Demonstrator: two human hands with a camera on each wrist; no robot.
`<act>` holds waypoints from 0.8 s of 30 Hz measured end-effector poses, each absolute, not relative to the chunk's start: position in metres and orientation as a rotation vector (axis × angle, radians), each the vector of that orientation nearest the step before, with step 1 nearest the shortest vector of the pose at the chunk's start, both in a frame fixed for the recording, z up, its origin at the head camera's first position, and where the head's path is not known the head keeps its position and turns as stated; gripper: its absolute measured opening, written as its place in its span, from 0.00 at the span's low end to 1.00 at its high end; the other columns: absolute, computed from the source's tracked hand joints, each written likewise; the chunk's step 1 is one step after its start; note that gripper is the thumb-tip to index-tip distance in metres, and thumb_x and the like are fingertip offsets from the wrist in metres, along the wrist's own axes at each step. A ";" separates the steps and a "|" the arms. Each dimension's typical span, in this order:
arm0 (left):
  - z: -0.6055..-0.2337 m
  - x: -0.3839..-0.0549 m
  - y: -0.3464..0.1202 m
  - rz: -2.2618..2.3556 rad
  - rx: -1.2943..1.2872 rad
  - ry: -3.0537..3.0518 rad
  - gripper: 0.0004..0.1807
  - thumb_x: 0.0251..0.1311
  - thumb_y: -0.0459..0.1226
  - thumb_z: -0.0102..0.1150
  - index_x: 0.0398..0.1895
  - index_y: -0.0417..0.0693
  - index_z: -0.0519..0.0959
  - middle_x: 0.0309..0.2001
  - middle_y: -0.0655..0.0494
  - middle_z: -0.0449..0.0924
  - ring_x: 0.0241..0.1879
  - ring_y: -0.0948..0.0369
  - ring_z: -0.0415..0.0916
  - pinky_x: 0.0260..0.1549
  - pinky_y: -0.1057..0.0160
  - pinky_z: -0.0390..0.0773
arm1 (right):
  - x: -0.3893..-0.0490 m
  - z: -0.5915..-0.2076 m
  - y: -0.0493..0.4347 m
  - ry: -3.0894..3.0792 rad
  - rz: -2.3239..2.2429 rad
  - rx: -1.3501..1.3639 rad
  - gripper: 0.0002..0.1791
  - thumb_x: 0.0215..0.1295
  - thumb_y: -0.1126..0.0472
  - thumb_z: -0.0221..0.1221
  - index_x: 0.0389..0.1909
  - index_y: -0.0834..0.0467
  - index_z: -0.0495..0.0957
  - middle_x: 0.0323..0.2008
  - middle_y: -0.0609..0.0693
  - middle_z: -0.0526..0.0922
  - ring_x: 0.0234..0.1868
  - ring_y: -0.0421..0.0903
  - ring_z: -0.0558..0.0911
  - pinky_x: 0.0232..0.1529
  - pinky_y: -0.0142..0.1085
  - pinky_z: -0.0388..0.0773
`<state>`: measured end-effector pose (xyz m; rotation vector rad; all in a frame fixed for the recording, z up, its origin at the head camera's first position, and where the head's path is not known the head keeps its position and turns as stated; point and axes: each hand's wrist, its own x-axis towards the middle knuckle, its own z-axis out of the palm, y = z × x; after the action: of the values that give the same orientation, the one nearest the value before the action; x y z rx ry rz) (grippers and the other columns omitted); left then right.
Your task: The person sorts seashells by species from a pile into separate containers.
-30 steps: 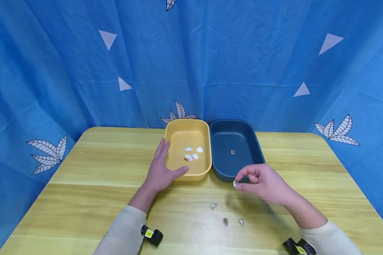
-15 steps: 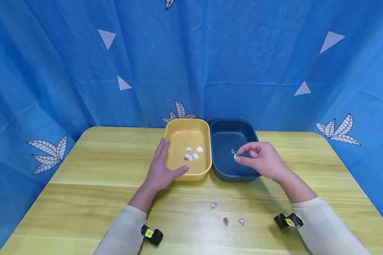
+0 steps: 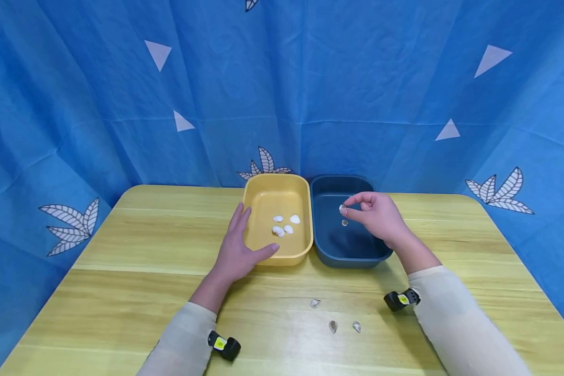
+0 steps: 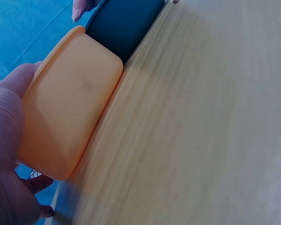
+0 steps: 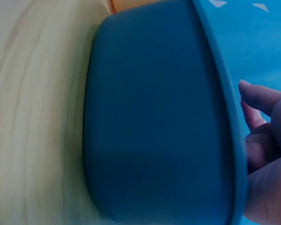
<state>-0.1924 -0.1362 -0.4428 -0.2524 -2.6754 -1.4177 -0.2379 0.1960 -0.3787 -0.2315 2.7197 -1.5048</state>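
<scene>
a small shell (image 3: pixel 342 208) is pinched between thumb and forefinger of the right hand (image 3: pixel 378 214), and is held over the dark blue tray (image 3: pixel 326 235). just nearer the person than that grip, a second shell (image 3: pixel 344 223) is seen in the same tray. to the left of the grip, white shells (image 3: pixel 289 229) are gathered in the yellow tray (image 3: pixel 265 201), by whose near left corner the left hand (image 3: pixel 239 253) is spread, its fingers extended. well nearer the person than the grip, three loose shells (image 3: pixel 333 326) are scattered on the wooden table (image 3: pixel 145 261).
</scene>
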 end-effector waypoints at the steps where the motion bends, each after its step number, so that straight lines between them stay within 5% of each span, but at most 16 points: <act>1: -0.443 -0.192 -0.136 -1.416 -0.252 -2.676 0.62 0.47 0.63 0.72 0.80 0.51 0.51 0.80 0.65 0.35 0.76 0.53 0.42 0.69 0.44 0.54 | -0.240 -0.380 0.196 2.716 -1.517 -0.215 0.14 0.63 0.52 0.69 0.43 0.57 0.85 0.14 0.48 0.57 0.17 0.50 0.60 0.21 0.41 0.56; 8: -0.443 -0.192 -0.136 -1.418 -0.245 -2.680 0.61 0.47 0.62 0.72 0.80 0.52 0.51 0.79 0.66 0.35 0.76 0.53 0.42 0.69 0.44 0.54 | -0.250 -0.389 0.191 2.670 -1.588 -0.133 0.18 0.63 0.51 0.70 0.45 0.61 0.84 0.32 0.53 0.78 0.44 0.52 0.68 0.37 0.42 0.67; 14: -0.441 -0.192 -0.136 -1.417 -0.241 -2.686 0.62 0.47 0.63 0.72 0.80 0.52 0.51 0.80 0.66 0.35 0.76 0.53 0.42 0.68 0.43 0.54 | -0.250 -0.395 0.191 2.640 -1.594 -0.090 0.18 0.64 0.53 0.68 0.45 0.63 0.83 0.48 0.58 0.81 0.55 0.54 0.70 0.47 0.43 0.68; 17: -0.441 -0.192 -0.136 -1.405 -0.242 -2.687 0.62 0.47 0.64 0.71 0.80 0.52 0.51 0.80 0.65 0.35 0.76 0.52 0.42 0.68 0.43 0.54 | -0.250 -0.397 0.191 2.649 -1.591 -0.091 0.18 0.64 0.53 0.68 0.45 0.63 0.84 0.46 0.55 0.81 0.51 0.52 0.71 0.44 0.42 0.69; 19: -0.441 -0.193 -0.136 -1.401 -0.242 -2.687 0.62 0.47 0.64 0.71 0.80 0.52 0.51 0.80 0.65 0.35 0.76 0.53 0.42 0.68 0.43 0.54 | -0.251 -0.398 0.191 2.659 -1.590 -0.089 0.17 0.64 0.52 0.69 0.44 0.62 0.84 0.34 0.53 0.80 0.40 0.50 0.71 0.35 0.40 0.68; 24: -0.442 -0.193 -0.136 -1.406 -0.235 -2.691 0.62 0.46 0.64 0.72 0.80 0.52 0.51 0.79 0.66 0.35 0.76 0.53 0.42 0.68 0.43 0.54 | -0.252 -0.399 0.191 2.676 -1.571 -0.086 0.16 0.63 0.52 0.69 0.44 0.60 0.85 0.14 0.45 0.62 0.19 0.46 0.62 0.22 0.37 0.57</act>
<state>-0.1925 -0.1358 -0.4420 -0.2352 -2.6909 -1.4061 -0.2517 0.1910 -0.3995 -0.0862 2.6761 -1.5706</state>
